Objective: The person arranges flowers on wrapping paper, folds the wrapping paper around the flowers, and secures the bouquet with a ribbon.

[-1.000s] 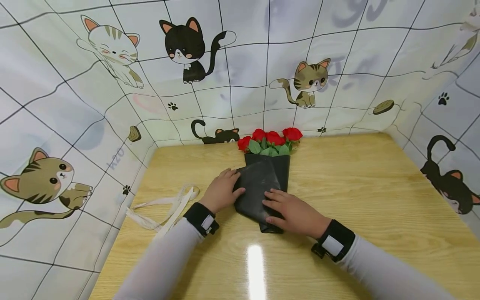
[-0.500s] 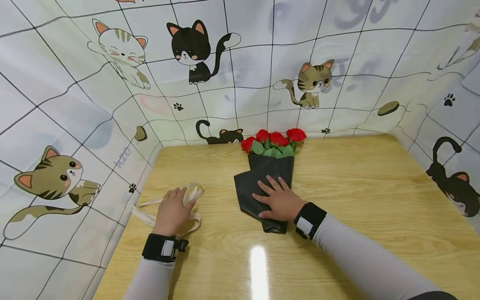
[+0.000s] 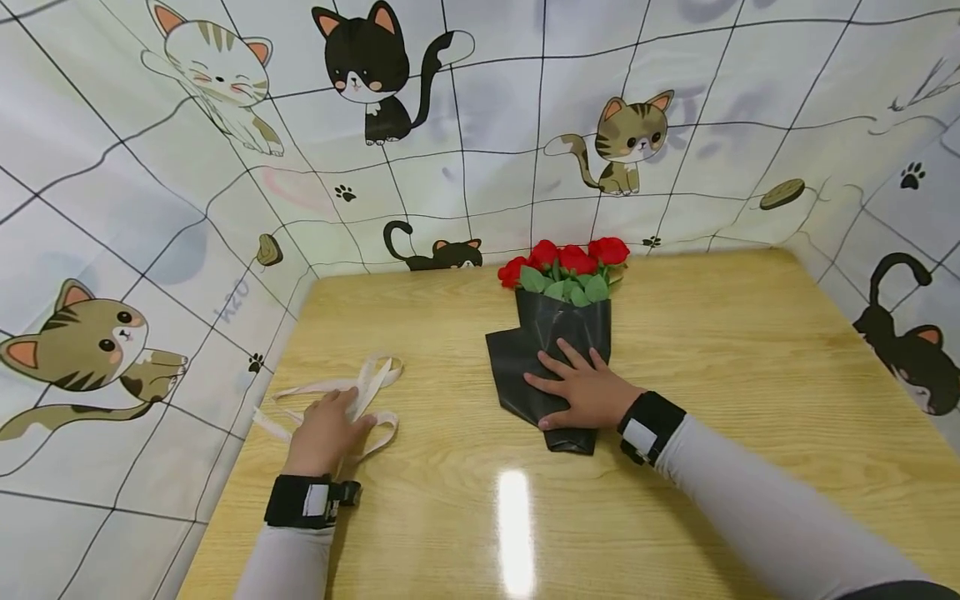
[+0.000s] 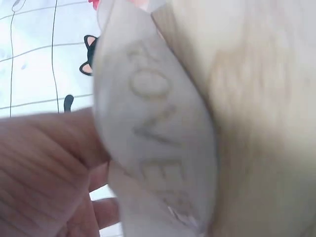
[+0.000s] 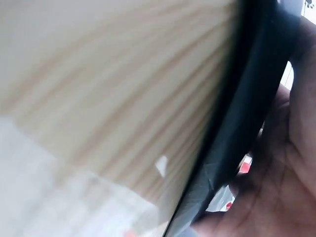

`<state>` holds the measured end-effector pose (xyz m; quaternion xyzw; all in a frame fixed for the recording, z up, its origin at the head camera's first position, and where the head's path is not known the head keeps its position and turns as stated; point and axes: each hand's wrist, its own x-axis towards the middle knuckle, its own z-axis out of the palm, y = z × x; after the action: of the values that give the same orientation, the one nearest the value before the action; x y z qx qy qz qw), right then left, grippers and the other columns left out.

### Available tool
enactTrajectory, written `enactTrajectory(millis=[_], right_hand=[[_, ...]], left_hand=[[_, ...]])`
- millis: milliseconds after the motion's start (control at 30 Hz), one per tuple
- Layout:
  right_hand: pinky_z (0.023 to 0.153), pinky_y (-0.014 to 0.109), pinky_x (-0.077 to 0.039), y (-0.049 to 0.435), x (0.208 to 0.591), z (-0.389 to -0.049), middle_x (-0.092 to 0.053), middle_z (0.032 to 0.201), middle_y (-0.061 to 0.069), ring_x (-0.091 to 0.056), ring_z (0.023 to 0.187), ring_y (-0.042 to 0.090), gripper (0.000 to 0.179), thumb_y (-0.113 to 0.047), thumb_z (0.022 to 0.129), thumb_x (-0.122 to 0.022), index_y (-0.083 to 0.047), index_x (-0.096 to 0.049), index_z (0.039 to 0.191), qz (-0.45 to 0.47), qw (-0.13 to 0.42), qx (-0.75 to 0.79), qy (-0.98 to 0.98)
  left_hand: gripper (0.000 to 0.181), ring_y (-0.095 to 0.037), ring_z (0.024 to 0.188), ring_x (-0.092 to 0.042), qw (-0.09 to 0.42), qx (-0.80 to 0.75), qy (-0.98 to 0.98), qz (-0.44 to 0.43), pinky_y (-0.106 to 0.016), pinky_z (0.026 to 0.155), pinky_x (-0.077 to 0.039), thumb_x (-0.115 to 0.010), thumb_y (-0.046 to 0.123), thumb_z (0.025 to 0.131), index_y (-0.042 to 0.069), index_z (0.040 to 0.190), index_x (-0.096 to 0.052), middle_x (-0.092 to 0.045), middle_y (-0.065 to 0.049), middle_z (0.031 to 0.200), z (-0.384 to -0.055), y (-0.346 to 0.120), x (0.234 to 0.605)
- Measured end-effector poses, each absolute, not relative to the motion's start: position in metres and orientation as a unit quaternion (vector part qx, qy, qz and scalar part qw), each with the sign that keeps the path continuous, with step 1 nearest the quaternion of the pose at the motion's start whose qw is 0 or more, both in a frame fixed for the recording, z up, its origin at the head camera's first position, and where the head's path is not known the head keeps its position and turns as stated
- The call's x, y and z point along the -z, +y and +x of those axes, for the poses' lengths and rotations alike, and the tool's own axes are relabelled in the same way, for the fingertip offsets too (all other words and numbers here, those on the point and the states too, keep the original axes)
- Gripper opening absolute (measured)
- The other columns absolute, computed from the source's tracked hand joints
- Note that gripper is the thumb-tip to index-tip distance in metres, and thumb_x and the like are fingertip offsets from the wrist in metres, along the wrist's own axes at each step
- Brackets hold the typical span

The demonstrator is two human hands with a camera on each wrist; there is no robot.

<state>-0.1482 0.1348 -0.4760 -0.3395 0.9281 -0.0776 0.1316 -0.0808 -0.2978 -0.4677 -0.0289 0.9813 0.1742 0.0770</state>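
Observation:
A bouquet of several red roses (image 3: 577, 259) with green leaves lies near the table's back edge, its lower part wrapped in black paper (image 3: 510, 367). Spread fingers of my right hand (image 3: 588, 393) press flat on that paper from above. In the right wrist view the paper's dark edge (image 5: 232, 118) runs beside my palm. At the left, my left hand (image 3: 326, 433) holds part of a loose whitish ribbon (image 3: 369, 379) that lies in loops. Close up in the left wrist view, the ribbon (image 4: 153, 113) carries printed letters and stands beside my thumb; its fingertips are partly hidden.
The wooden table (image 3: 750, 375) reaches back to a wall cloth (image 3: 495, 100) printed with cats and grid lines. The same cloth rises along the left and right sides. A bright light reflection lies on the table's front part.
My left hand has left the black paper and moved left to the ribbon. My right hand has shifted onto the middle of the paper and stays there, fingers spread.

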Motion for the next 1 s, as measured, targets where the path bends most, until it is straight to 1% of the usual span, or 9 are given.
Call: enactTrajectory(millis=[100,167,267,333,467,567,667,800,1000], right_hand=[[0.115,0.08,-0.012,0.158,0.474,-0.145,-0.021,0.172,0.011,-0.004,0.159,0.048,0.082,-0.069,0.092,-0.061,-0.032,-0.037,0.161,-0.323,0.127,0.078,0.934],[0.115,0.081,-0.012,0.175,0.474,-0.143,-0.022,0.172,0.012,-0.005,0.158,0.048,0.083,-0.071,0.092,-0.06,-0.032,-0.038,0.161,-0.311,0.124,0.081,0.939],[0.114,0.081,-0.011,0.201,0.476,-0.143,-0.022,0.172,0.012,-0.005,0.158,0.049,0.084,-0.074,0.091,-0.059,-0.032,-0.038,0.161,-0.29,0.123,0.088,0.945],[0.114,0.082,-0.01,0.218,0.476,-0.144,-0.022,0.172,0.012,-0.005,0.158,0.05,0.085,-0.077,0.09,-0.056,-0.032,-0.039,0.161,-0.28,0.123,0.089,0.948],[0.112,0.083,-0.009,0.252,0.473,-0.145,-0.023,0.172,0.014,-0.005,0.157,0.051,0.086,-0.077,0.089,-0.057,-0.031,-0.04,0.16,-0.262,0.131,0.096,0.951],[0.11,0.084,-0.008,0.278,0.47,-0.146,-0.024,0.171,0.015,-0.005,0.157,0.052,0.085,-0.073,0.09,-0.061,-0.03,-0.042,0.159,-0.254,0.136,0.103,0.952],[0.11,0.085,-0.008,0.301,0.469,-0.148,-0.025,0.171,0.016,-0.006,0.157,0.052,0.083,-0.069,0.089,-0.065,-0.028,-0.044,0.158,-0.25,0.137,0.107,0.953],[0.109,0.085,-0.009,0.321,0.469,-0.149,-0.027,0.169,0.017,-0.006,0.157,0.051,0.081,-0.063,0.089,-0.07,-0.025,-0.048,0.156,-0.252,0.132,0.116,0.952],[0.108,0.086,-0.009,0.328,0.472,-0.15,-0.03,0.168,0.018,-0.008,0.156,0.052,0.082,-0.064,0.086,-0.073,-0.023,-0.052,0.154,-0.254,0.124,0.12,0.952]], left_hand=[[0.067,-0.058,0.127,-0.051,0.06,-0.171,0.983,-0.026,-0.07,0.09,-0.051,-0.071,0.037,0.098,-0.001,0.149,-0.052,-0.053,-0.03,0.147,-0.081,-0.293,0.466],[0.065,-0.056,0.123,-0.054,0.053,-0.167,0.984,-0.027,-0.068,0.086,-0.053,-0.072,0.036,0.097,0.0,0.148,-0.054,-0.056,-0.029,0.144,-0.082,-0.292,0.465],[0.064,-0.056,0.121,-0.055,0.05,-0.166,0.984,-0.03,-0.068,0.085,-0.053,-0.072,0.035,0.097,0.0,0.148,-0.054,-0.057,-0.028,0.143,-0.083,-0.29,0.465],[0.062,-0.057,0.12,-0.055,0.046,-0.168,0.984,-0.028,-0.068,0.086,-0.052,-0.072,0.034,0.097,-0.001,0.147,-0.055,-0.058,-0.029,0.142,-0.082,-0.289,0.464],[0.06,-0.058,0.123,-0.054,0.039,-0.18,0.983,-0.008,-0.067,0.093,-0.05,-0.073,0.03,0.097,-0.002,0.145,-0.057,-0.058,-0.031,0.141,-0.082,-0.287,0.467],[0.057,-0.059,0.125,-0.053,0.033,-0.186,0.982,0.008,-0.066,0.098,-0.048,-0.072,0.029,0.098,-0.002,0.144,-0.058,-0.057,-0.031,0.142,-0.085,-0.284,0.471],[0.053,-0.058,0.126,-0.053,0.028,-0.19,0.981,0.016,-0.065,0.1,-0.048,-0.071,0.027,0.098,-0.004,0.139,-0.061,-0.057,-0.031,0.141,-0.089,-0.282,0.474],[0.044,-0.055,0.123,-0.057,0.023,-0.195,0.98,0.02,-0.062,0.1,-0.049,-0.072,0.02,0.098,-0.01,0.13,-0.067,-0.061,-0.032,0.135,-0.094,-0.278,0.472],[0.034,-0.048,0.115,-0.064,0.016,-0.2,0.98,0.005,-0.058,0.095,-0.053,-0.072,0.014,0.097,-0.011,0.119,-0.071,-0.067,-0.03,0.124,-0.097,-0.278,0.472]])
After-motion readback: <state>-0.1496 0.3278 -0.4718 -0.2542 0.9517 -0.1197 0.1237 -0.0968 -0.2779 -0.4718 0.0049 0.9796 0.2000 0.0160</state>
